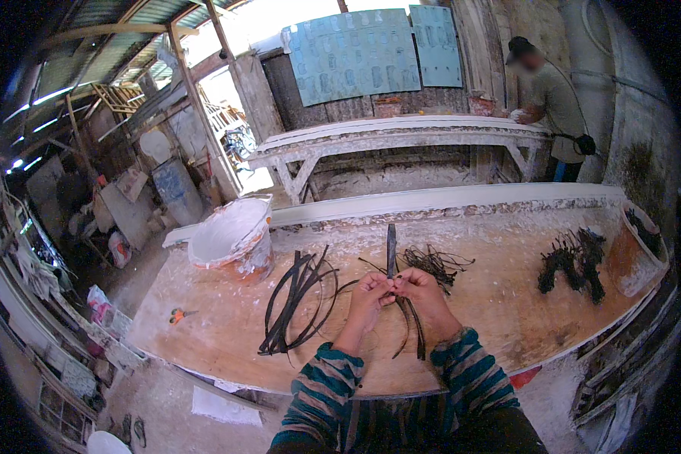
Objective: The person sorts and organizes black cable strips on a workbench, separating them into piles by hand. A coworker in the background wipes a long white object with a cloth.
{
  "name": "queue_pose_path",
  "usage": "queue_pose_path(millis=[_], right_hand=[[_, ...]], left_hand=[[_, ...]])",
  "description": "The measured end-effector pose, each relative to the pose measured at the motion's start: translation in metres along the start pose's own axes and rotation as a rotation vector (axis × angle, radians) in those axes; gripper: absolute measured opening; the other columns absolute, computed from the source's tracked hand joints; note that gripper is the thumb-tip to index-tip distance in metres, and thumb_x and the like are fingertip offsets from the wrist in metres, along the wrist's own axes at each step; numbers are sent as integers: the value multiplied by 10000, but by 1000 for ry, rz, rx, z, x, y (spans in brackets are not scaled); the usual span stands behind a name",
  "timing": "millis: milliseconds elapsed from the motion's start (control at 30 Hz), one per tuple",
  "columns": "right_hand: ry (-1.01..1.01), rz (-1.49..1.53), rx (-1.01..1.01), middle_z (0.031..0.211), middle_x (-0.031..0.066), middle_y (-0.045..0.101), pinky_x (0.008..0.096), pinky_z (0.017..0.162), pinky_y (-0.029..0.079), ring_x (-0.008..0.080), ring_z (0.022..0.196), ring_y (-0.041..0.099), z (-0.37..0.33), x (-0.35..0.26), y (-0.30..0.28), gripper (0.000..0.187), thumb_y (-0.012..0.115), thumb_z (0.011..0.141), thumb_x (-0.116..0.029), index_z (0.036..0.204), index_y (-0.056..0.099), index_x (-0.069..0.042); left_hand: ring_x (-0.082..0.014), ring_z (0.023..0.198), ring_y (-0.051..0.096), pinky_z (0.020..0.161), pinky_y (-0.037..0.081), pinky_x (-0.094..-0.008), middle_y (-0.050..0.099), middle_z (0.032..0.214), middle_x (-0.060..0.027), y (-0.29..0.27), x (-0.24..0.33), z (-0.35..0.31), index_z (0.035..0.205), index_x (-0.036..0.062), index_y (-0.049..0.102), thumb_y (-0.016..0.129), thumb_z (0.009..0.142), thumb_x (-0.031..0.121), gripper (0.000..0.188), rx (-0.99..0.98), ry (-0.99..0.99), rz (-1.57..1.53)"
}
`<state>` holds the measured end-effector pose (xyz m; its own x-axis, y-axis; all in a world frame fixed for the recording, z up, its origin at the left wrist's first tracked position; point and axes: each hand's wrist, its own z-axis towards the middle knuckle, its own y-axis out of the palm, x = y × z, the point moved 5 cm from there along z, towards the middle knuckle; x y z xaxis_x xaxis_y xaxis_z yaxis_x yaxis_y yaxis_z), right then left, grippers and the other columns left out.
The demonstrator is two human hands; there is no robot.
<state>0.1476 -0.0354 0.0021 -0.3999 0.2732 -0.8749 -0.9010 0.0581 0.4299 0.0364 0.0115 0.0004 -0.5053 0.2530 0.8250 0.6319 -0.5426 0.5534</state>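
Over the middle of the wooden table, my left hand and my right hand meet with fingertips pinched together on a thin black strip. Its ends hang below my hands toward the near edge; the exact point where the fingers grip is partly hidden. A wider flat black piece sticks up just beyond my fingertips. To the left of my hands lies a loose bundle of long black strips. A tangle of thin, knotted black strips sits just past my right hand.
Orange-handled scissors lie at the table's left. A plaster-coated bucket stands at the back left. Dark knotted bundles lie by an orange bucket at the right. Beyond, a person works at a white bench.
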Motion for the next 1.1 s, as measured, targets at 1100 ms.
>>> queue_pose_path(millis=[1100], right_hand=[[-734,-946,169,794,62,587,325,655,467,239,729,573,-20,-36,22,77,597,720,-26,795,587,-43]], left_hand=[[-79,702,561,620,485,-211,591,799,6,-8,-2,0,878,73,564,595,800,76,84,19,-54,24]])
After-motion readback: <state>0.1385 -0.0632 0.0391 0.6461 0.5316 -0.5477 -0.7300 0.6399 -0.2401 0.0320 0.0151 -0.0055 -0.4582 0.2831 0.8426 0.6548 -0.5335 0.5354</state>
